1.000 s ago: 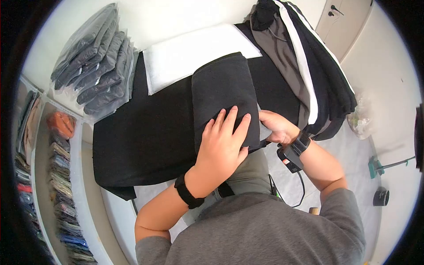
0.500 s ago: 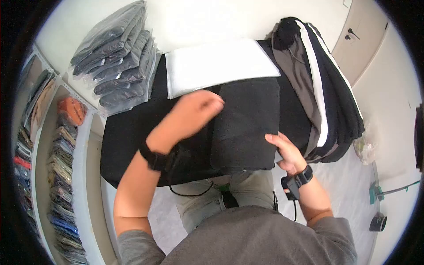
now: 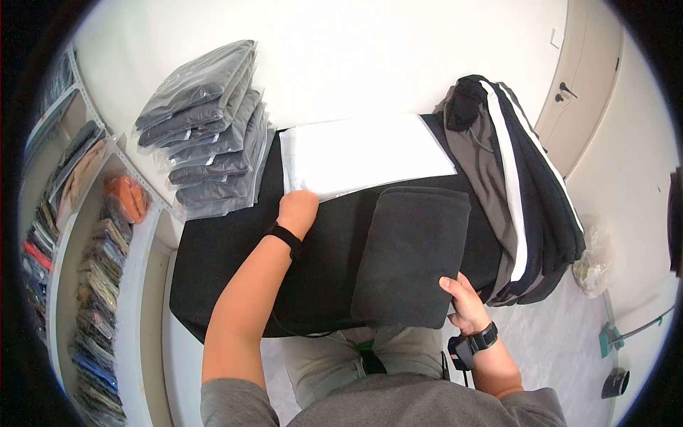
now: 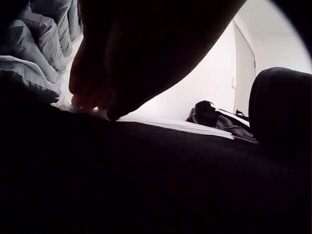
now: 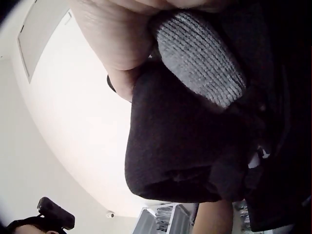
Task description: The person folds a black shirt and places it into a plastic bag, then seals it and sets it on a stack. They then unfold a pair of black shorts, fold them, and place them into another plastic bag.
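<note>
A folded dark grey garment point(image 3: 413, 256) lies over the near right part of the black-covered table. My right hand point(image 3: 467, 306) grips its right edge, thumb on top and the other fingers underneath. In the right wrist view, grey ribbed knit point(image 5: 202, 58) shows within the fold of the dark fabric point(image 5: 165, 131). A pile of flat white plastic bags point(image 3: 370, 153) rests at the back of the table. At its near left corner, my left hand point(image 3: 299, 210) pinches the top bag's edge; the fingertips are hidden in the head view, and dark in the left wrist view point(image 4: 97, 100).
Several bagged dark garments point(image 3: 213, 135) are stacked at the back left. Loose black, grey and white garments point(image 3: 505, 192) drape over the table's right end. Shelves point(image 3: 99, 285) full of packed clothes stand at the left. A wall point(image 3: 341, 57) runs behind the table.
My left hand has left the folded garment's top and moved left to the white bags' corner. The right hand keeps hold of the garment's right edge. The head view has tilted up.
</note>
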Available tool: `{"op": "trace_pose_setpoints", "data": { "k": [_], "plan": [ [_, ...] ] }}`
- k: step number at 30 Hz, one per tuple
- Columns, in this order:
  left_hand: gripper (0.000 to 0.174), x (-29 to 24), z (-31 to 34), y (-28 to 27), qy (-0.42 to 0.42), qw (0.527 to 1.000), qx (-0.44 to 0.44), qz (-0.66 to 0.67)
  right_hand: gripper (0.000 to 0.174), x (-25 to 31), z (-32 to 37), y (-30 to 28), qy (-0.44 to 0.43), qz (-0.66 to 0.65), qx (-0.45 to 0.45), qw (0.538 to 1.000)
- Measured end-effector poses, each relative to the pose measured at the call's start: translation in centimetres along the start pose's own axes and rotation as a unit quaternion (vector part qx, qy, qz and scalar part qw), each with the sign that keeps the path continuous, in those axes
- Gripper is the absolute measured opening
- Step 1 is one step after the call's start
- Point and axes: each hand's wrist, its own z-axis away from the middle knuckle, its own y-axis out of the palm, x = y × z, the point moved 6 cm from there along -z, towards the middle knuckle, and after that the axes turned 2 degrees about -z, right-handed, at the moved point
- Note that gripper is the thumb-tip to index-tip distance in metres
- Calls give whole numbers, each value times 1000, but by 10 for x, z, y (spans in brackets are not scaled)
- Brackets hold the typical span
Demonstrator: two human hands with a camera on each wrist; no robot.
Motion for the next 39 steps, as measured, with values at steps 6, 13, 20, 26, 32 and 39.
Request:
{"op": "trace_pose_setpoints", "data": {
  "k": [6, 13, 20, 26, 32, 39],
  "plan": [
    [15, 0, 0, 0, 37, 999, -17, 16, 62, -3, 5, -4, -23, -10, -9, 1000],
    [15, -17, 0, 19, 102, 990, -12, -97, 60, -2, 6, -2, 2, -21, 2, 1000],
    [13, -12, 3, -7, 69, 994, -71, -43, 61, -1, 6, -3, -23, -31, -8, 999],
    [15, -57, 29, -70, 59, 978, -184, 82, 54, 22, 21, -25, -106, -80, -75, 988],
    [26, -148, 57, -121, 203, 836, 9, 510, 62, 101, 84, -60, -296, -106, -202, 927],
    [32, -103, 81, -74, 215, 916, 14, 339, 51, 140, 124, -111, -434, -160, -170, 870]
  ]
}}
